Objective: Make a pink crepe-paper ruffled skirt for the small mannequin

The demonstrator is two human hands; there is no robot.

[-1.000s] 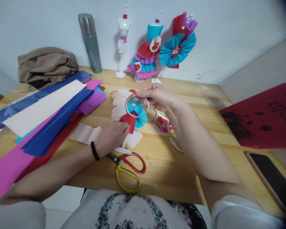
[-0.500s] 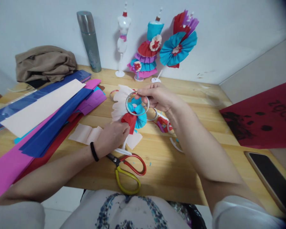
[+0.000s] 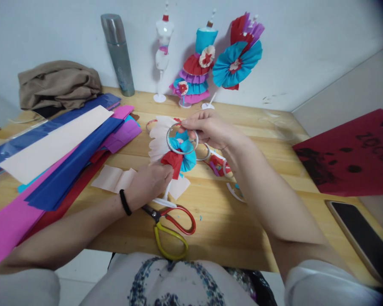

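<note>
My left hand is closed around the lower part of a small mannequin dressed in crepe paper, red and bright blue, with a white stand below. Its tilt is hard to judge. Pinched between the thumb and fingers of my right hand is a thin ring-shaped roll of tape, held over the top of the blue paper. A pale ruffled paper piece shows behind the mannequin. Scissors with one red and one yellow handle lie just below my left hand, blades partly hidden.
Coloured crepe paper is stacked at left, by a brown cloth. A steel flask and several small mannequins, one in a ruffled dress, stand along the wall. A phone and red sheet are at right.
Both hands keep their grip, and the tape roll stays over the blue paper. The whole view has shifted very slightly.
</note>
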